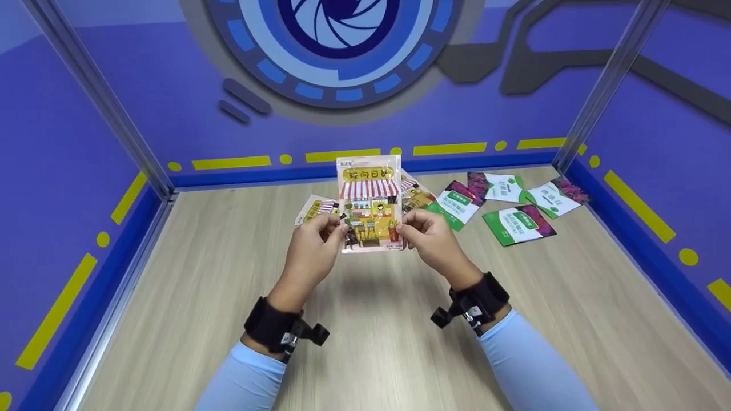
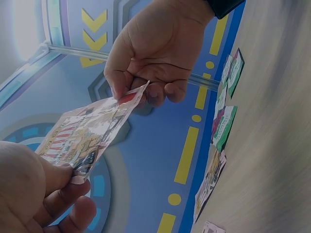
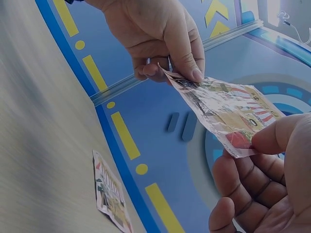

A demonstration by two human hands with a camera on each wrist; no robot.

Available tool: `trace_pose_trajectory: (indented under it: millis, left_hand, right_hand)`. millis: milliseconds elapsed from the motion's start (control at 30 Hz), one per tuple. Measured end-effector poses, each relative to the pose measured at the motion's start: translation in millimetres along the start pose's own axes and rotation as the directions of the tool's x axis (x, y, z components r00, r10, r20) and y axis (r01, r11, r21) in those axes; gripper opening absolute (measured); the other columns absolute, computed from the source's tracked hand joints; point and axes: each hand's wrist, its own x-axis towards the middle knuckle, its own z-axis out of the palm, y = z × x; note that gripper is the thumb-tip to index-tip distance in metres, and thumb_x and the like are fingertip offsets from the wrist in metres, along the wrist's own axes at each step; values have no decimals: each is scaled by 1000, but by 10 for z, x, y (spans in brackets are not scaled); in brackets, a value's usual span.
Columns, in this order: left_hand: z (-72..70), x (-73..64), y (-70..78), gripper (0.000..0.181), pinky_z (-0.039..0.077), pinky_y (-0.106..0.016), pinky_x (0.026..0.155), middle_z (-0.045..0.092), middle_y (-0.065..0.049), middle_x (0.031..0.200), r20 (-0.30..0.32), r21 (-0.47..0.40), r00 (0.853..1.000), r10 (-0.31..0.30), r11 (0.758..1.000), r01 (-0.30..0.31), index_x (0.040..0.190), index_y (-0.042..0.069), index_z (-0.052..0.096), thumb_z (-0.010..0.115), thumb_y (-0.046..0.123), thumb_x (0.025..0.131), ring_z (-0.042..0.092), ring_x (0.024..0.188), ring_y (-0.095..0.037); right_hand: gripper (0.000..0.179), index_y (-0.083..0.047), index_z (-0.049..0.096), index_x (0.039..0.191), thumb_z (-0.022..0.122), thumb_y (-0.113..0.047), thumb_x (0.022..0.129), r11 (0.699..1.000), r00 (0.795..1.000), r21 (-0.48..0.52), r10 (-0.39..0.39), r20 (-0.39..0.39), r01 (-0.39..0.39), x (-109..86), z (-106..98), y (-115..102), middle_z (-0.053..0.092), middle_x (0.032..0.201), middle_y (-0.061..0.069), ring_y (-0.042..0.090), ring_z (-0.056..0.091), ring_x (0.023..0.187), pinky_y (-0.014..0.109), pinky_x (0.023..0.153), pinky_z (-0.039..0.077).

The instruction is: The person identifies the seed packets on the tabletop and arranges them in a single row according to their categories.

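Observation:
A glossy seed packet (image 1: pixel 370 200) with a red-and-white striped awning and a shop scene is held upright above the table. My left hand (image 1: pixel 316 245) pinches its lower left edge between thumb and fingers. At the lower right edge, my right hand (image 1: pixel 434 242) pinches it the same way. Both wrist views show the packet (image 2: pixel 90 133) stretched between the two hands, thumbs on its printed front. Behind it, two similar packets lie on the table, one at the left (image 1: pixel 316 209) and one at the right (image 1: pixel 418 193), each partly hidden by the held packet or a hand.
Several green-and-white packets with magenta flower pictures lie at the back right, among them one nearest the front (image 1: pixel 518 225) and one at the far right (image 1: pixel 557 197). Blue-purple printed panels (image 1: pixel 422 123) wall the wooden table (image 1: pixel 217 274) at the back and sides.

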Motion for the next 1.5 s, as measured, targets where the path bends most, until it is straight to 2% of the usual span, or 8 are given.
trace_pose_trajectory:
  millis: [200, 533, 1133, 1500]
  left_hand:
    - [-9, 6, -14, 9, 53, -31, 75, 77, -6, 92, 6, -8, 1000, 2, 1000, -2, 110, 7, 82, 77, 15, 108, 66, 82, -18]
    - [4, 25, -22, 11, 52, -31, 75, 77, -6, 96, 9, -1, 1000, 6, 1000, -6, 113, 6, 81, 78, 14, 108, 63, 82, -17]
    - [-17, 19, -15, 8, 51, -33, 76, 78, -6, 95, 4, 19, 1000, 30, 999, -30, 111, 6, 80, 77, 13, 108, 63, 81, -17]
    - [-30, 28, -24, 6, 53, -35, 77, 78, -8, 96, 18, 14, 1000, 21, 1000, -21, 107, 6, 78, 75, 11, 109, 65, 84, -20]
  right_hand:
    - [10, 2, 69, 93, 66, 3, 103, 1000, 1000, 17, -4, 15, 4, 0, 8, 17, 64, 75, -1, 14, 59, 66, 23, 62, 50]
    - [10, -1, 70, 93, 67, 1, 103, 1000, 1000, 0, 2, 2, -2, -2, 3, 2, 66, 78, -1, 10, 59, 66, 22, 62, 51]
    - [9, 0, 71, 95, 68, 0, 104, 1000, 1000, -2, 1, 14, -1, 4, -4, 14, 67, 77, -3, 13, 62, 67, 23, 62, 52]
    - [7, 4, 73, 100, 70, -2, 104, 1000, 999, -19, 25, 38, -24, 14, -22, 37, 69, 81, -1, 16, 64, 69, 22, 62, 52]
